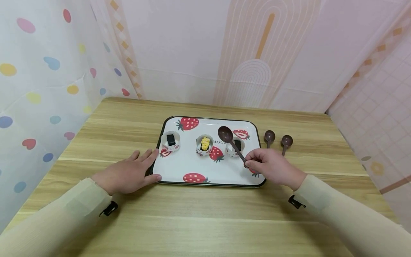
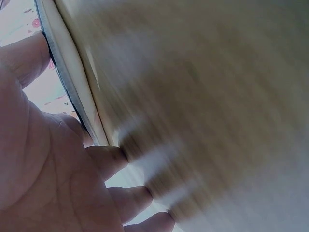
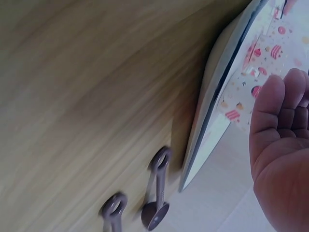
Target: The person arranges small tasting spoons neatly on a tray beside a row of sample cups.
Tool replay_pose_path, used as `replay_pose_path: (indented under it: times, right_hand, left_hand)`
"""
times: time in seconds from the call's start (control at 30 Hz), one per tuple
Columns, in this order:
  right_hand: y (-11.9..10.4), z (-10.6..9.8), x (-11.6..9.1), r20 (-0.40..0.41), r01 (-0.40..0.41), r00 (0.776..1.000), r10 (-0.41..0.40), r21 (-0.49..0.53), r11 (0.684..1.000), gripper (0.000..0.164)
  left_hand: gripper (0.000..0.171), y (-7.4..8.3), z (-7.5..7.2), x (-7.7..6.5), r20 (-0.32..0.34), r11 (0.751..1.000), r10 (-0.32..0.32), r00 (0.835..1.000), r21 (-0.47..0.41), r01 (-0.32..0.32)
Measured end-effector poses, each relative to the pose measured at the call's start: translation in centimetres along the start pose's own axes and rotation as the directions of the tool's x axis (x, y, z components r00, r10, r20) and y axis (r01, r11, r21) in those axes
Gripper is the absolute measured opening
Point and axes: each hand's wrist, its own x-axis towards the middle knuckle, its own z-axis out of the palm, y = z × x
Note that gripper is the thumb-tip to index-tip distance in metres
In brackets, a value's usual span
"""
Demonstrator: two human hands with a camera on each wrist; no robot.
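Observation:
A white tray (image 1: 179, 166) with strawberry prints and a dark rim lies on the table. Three printed paper cups stand on it in a row. The left cup (image 1: 174, 147) and right cup (image 1: 230, 152) hold rice pieces with a black strip; the middle cup (image 1: 202, 152) holds one topped with yellow bits. My right hand (image 1: 277, 167) pinches the handle end of a brown measuring spoon (image 1: 226, 134), whose bowl hangs above the tray between the middle and right cups. With fingers spread, my left hand (image 1: 130, 173) rests against the tray's left edge, thumb on the rim.
Two smaller brown measuring spoons, one nearer the tray (image 1: 269, 136) and one farther right (image 1: 287, 140), lie on the wooden table (image 1: 205, 217). Patterned curtains (image 1: 179, 53) hang behind and at both sides.

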Motion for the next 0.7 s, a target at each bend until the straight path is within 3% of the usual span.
replay_pose_path:
  times: [0.4, 0.7]
  right_hand:
    - [-1.3, 2.1, 1.2, -0.011, -0.047, 0.999, 0.048, 0.069, 0.997, 0.011]
    - [-3.0, 3.9, 2.3, 0.031, -0.080, 0.997, 0.076, 0.121, 0.989, 0.010]
  left_hand:
    - [0.097, 0.3, -0.4, -0.3, 0.007, 1.000, -0.001, 1.000, -0.010, 0.001]
    - [0.097, 0.3, -0.4, -0.2, 0.010, 1.000, 0.002, 1.000, -0.013, -0.002]
